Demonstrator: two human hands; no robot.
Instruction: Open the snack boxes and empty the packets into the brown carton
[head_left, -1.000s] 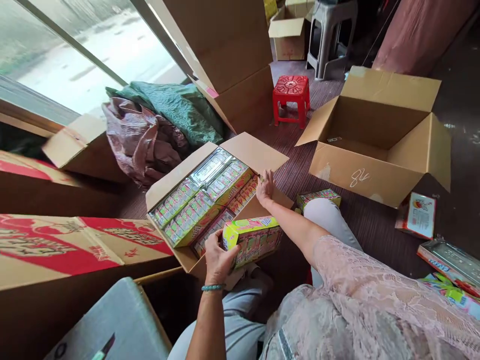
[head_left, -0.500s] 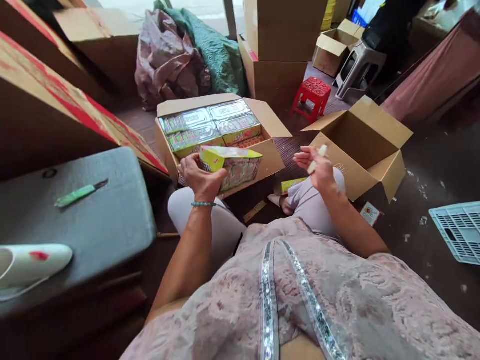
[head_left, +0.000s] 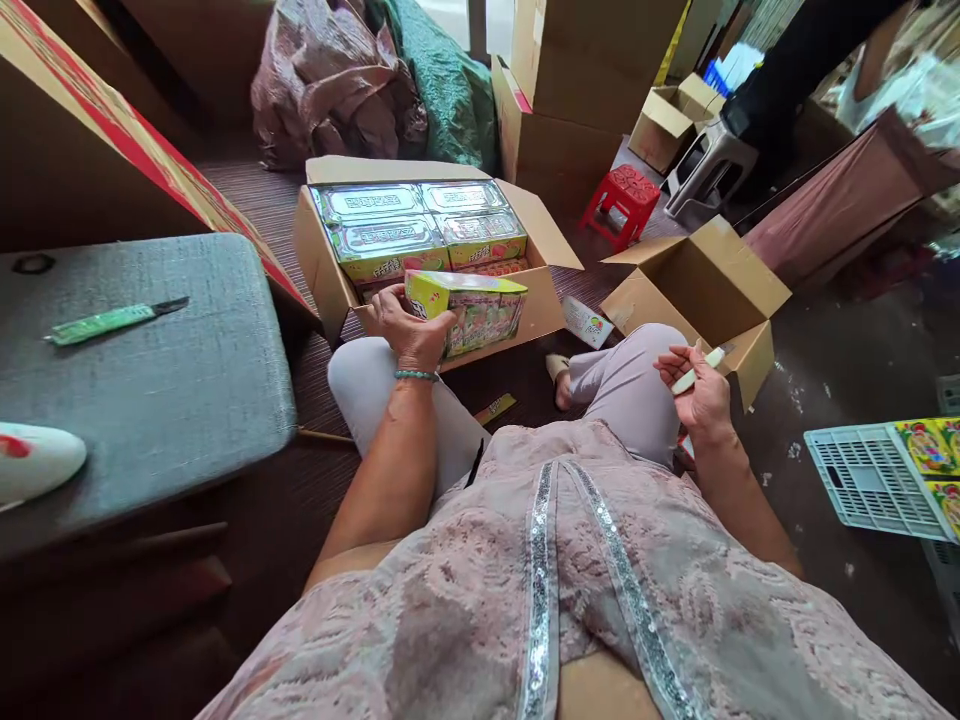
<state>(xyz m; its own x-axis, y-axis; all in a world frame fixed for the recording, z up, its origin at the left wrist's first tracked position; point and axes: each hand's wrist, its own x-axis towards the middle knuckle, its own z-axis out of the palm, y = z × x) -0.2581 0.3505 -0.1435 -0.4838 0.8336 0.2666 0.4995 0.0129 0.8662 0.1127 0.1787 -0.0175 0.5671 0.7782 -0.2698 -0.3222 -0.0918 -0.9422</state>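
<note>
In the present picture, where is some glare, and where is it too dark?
Head view: glare on the shiny pack tops in the open carton; head view: window washed out; head view: floor at right dim, detail weak.

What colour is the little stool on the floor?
The little stool is bright red, and it shows in the head view.

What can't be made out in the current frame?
- Head view: bottom of the packed carton, hidden under its packs.
- Head view: far side of the pack in the left hand, turned away.
- Head view: part of the pale tool, behind the right hand's fingers.
- Head view: rest of the crate, cut off by right edge.
</note>
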